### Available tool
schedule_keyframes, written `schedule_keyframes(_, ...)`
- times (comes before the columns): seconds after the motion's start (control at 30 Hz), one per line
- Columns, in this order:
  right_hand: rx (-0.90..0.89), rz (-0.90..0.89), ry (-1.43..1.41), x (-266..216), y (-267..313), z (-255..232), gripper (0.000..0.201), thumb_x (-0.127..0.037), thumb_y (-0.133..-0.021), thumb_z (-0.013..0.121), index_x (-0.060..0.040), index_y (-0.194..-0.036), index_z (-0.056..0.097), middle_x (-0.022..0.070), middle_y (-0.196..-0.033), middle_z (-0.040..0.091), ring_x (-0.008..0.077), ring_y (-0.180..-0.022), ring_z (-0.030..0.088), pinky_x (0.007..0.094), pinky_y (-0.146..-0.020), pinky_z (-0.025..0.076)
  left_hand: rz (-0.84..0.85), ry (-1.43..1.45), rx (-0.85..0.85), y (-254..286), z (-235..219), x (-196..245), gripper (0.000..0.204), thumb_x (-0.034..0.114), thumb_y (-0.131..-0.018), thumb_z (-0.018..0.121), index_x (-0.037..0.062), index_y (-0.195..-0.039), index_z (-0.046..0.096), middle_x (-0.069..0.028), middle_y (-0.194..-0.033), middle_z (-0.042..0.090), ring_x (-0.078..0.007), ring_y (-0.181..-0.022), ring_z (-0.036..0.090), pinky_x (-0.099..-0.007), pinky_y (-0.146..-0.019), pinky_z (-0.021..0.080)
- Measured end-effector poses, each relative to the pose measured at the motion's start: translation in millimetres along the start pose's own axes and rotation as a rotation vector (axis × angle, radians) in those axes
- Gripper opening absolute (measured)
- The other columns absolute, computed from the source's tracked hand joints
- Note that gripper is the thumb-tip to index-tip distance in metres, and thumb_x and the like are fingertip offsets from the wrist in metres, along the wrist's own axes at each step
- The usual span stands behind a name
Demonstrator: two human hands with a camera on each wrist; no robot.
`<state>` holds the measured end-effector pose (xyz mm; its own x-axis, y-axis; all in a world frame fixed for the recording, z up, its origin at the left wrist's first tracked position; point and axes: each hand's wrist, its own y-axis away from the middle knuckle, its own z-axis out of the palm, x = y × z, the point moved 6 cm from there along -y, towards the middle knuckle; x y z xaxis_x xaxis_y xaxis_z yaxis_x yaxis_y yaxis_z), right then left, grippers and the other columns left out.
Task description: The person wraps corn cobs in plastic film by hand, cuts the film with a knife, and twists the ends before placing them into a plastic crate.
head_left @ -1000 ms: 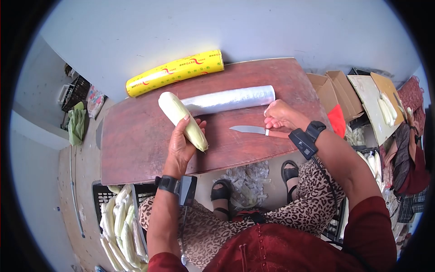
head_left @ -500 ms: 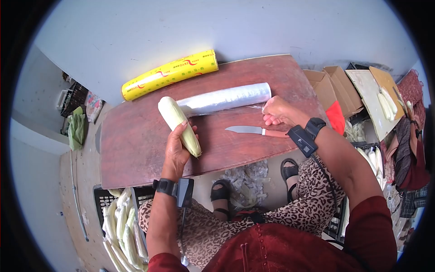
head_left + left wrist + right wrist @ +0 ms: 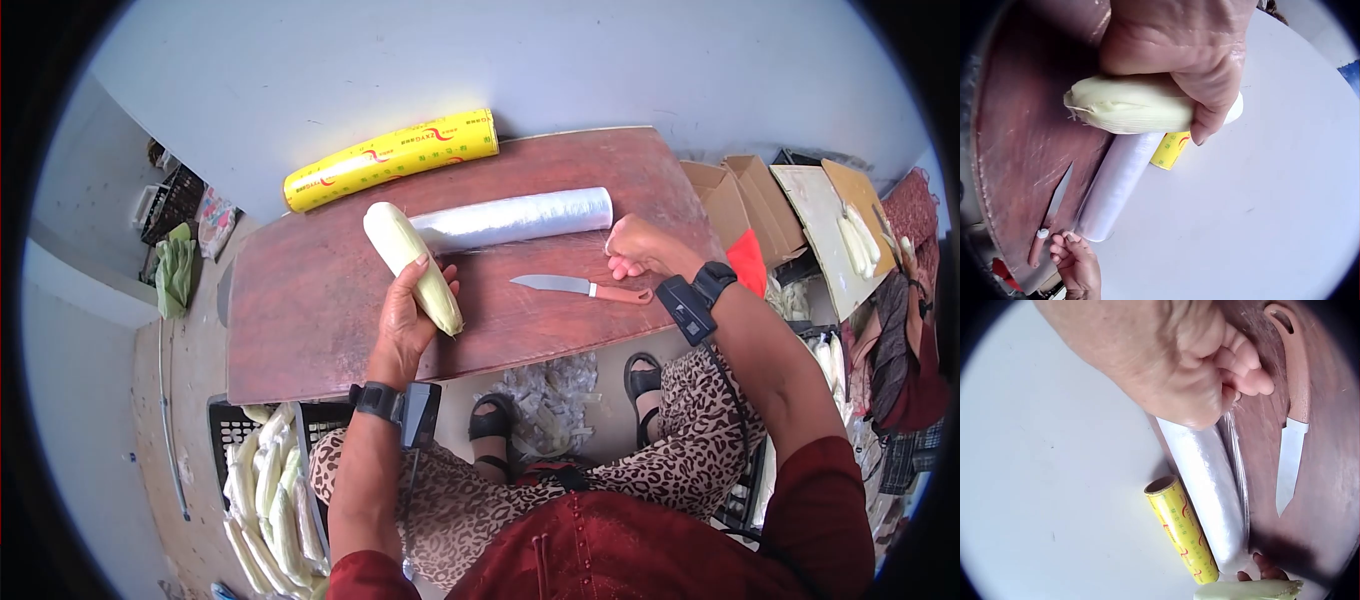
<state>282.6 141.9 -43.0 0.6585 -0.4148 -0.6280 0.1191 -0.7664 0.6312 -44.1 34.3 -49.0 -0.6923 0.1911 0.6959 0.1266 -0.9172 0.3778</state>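
In the head view my left hand [image 3: 408, 310] grips an ear of corn [image 3: 400, 245] in its pale husk, tilted above the table. My right hand [image 3: 650, 248] is just past the right end of a clear plastic wrap roll [image 3: 520, 218], fingers curled. From its fingertips a gathered edge of film [image 3: 1238, 462] runs along the roll in the right wrist view, pinched between thumb and fingers. A knife [image 3: 580, 288] with a brownish-pink handle lies on the table, nearer the person than the roll. The corn covers the roll's left end in the head view.
A yellow printed roll [image 3: 390, 160] lies along the back of the reddish wooden table [image 3: 300, 320], by the wall. A crate of wrapped corn [image 3: 275, 490] stands at lower left. Cardboard boxes [image 3: 755, 205] and a board with corn [image 3: 830, 240] are at right.
My right hand has shifted slightly to the right, away from the roll's end, uncovering the knife handle. My left hand still holds the corn, with little movement.
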Motion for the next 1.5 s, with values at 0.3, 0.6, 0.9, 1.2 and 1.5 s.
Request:
schedule_keyframes(0.3, -0.012, -0.029, 0.078, 14, -2, -13, 0.015, -0.003, -0.083, 0.051, 0.0056, -0.094, 0.057, 0.0150, -0.084, 0.065, 0.0179, -0.061, 0.066, 0.0257, -0.043, 0.048, 0.034, -0.117, 0.050, -14, -8, -1, 0.039, 0.023, -0.083, 0.072, 0.0032, -0.112, 0.055, -0.0099, -0.102, 0.060, -0.0254, -0.098, 0.062, -0.0406, -0.080, 0.054)
schedule_keyframes(0.6, 0.021, -0.023, 0.010, 0, -4, -5, 0.014, -0.007, -0.086, 0.055, 0.0051, -0.093, 0.057, 0.0106, -0.080, 0.063, 0.0162, -0.061, 0.065, 0.0260, -0.044, 0.048, 0.026, -0.186, 0.065, -2, -22, 3, 0.036, 0.021, -0.085, 0.070, 0.0023, -0.111, 0.055, -0.0098, -0.101, 0.061, -0.0239, -0.094, 0.063, -0.0380, -0.078, 0.055)
schedule_keyframes(0.9, 0.024, -0.052, -0.052, -6, 1, 0, 0.027, -0.023, -0.090, 0.063, 0.0026, -0.093, 0.054, 0.0061, -0.078, 0.056, 0.0110, -0.057, 0.059, 0.0235, -0.042, 0.046, 0.082, 0.018, 0.123, 0, -32, 13, 0.036, 0.021, -0.084, 0.071, 0.0019, -0.111, 0.055, -0.0102, -0.102, 0.061, -0.0265, -0.099, 0.062, -0.0401, -0.083, 0.054)
schedule_keyframes(1.2, 0.058, -0.044, 0.013, -2, -8, 0, 0.025, -0.022, -0.091, 0.063, 0.0012, -0.090, 0.054, 0.0065, -0.074, 0.056, 0.0113, -0.053, 0.058, 0.0234, -0.039, 0.045, 0.046, -0.040, -0.036, -9, 3, 2, 0.045, 0.022, -0.083, 0.072, 0.0035, -0.120, 0.054, -0.0119, -0.107, 0.059, -0.0292, -0.104, 0.060, -0.0415, -0.084, 0.053)
schedule_keyframes(1.5, 0.110, -0.059, 0.097, -6, -1, -2, 0.026, -0.019, -0.089, 0.061, 0.0042, -0.101, 0.060, 0.0123, -0.066, 0.066, 0.0132, -0.045, 0.056, 0.0273, -0.038, 0.043, 0.078, -0.203, 0.022, -18, 2, 0, 0.041, 0.020, -0.083, 0.071, 0.0039, -0.117, 0.055, -0.0074, -0.105, 0.059, -0.0222, -0.098, 0.060, -0.0396, -0.078, 0.052)
